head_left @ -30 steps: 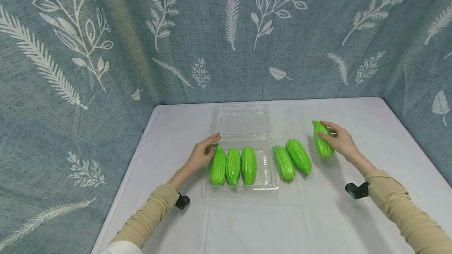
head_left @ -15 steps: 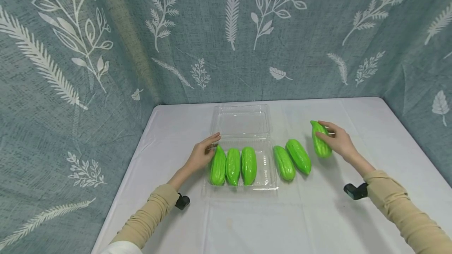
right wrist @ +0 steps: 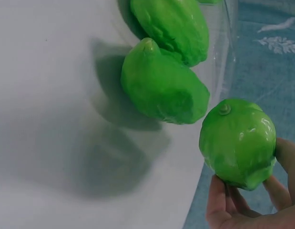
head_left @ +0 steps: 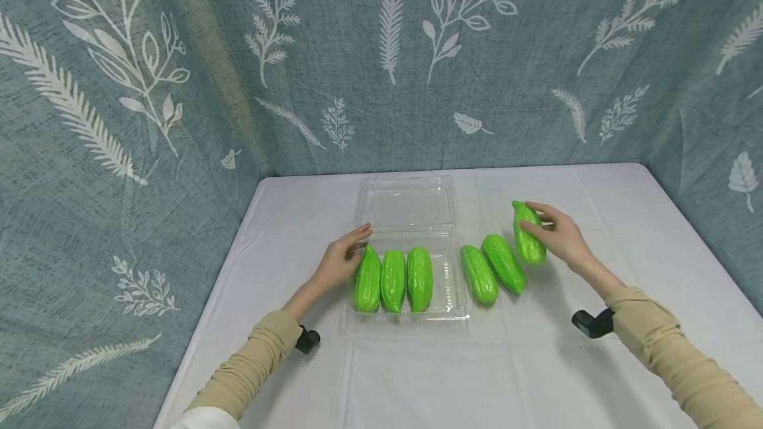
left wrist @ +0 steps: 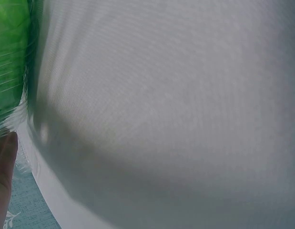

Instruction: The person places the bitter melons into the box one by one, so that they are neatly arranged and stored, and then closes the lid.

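My right hand holds a bright green ridged bitter melon between thumb and fingers, raised over the table. In the right wrist view this melon shows end-on, its shadow falling on the cloth. Two more bitter melons, a left one and a right one, lie side by side just left of it. Three others, including the middle one, lie in a row in a clear plastic clamshell box. My left hand touches the box's left rim near its far corner, fingers extended.
The box's lid lies folded back behind its base. Room shows in the box's right part, beside the third melon. A white cloth covers the table. A blue-green leaf-patterned curtain stands behind it.
My right hand has moved left with the bitter melon, closer to the two melons on the table. My left hand and the box have stayed in place.
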### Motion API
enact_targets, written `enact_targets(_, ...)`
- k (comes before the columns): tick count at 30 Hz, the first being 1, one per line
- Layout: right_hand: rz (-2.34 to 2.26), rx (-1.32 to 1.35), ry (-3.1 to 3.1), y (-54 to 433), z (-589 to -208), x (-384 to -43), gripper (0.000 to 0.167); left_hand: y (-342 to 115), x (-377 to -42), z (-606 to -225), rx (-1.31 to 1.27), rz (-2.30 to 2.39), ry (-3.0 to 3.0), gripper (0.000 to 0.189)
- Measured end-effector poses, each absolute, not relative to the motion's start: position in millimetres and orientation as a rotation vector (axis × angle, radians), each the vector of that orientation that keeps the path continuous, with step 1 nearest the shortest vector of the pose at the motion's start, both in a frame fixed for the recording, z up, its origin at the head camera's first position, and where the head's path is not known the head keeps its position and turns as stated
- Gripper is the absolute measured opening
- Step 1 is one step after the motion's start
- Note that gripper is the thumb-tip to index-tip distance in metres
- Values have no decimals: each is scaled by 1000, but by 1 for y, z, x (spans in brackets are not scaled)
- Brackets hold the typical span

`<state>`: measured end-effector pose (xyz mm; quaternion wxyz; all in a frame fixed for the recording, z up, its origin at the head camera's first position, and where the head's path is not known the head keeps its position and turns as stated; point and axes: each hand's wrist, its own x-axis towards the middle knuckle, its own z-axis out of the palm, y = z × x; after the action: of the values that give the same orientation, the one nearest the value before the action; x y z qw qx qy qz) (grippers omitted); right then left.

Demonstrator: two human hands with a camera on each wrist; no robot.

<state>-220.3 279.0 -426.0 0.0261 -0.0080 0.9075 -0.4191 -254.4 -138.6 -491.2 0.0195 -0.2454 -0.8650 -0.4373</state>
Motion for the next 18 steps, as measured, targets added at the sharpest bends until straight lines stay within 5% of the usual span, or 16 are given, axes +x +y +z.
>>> enact_targets(18, -1366, -74, 2780, 254, -424, -218, 60, -138, -254, -491, -751, -1353, -2692, 48)
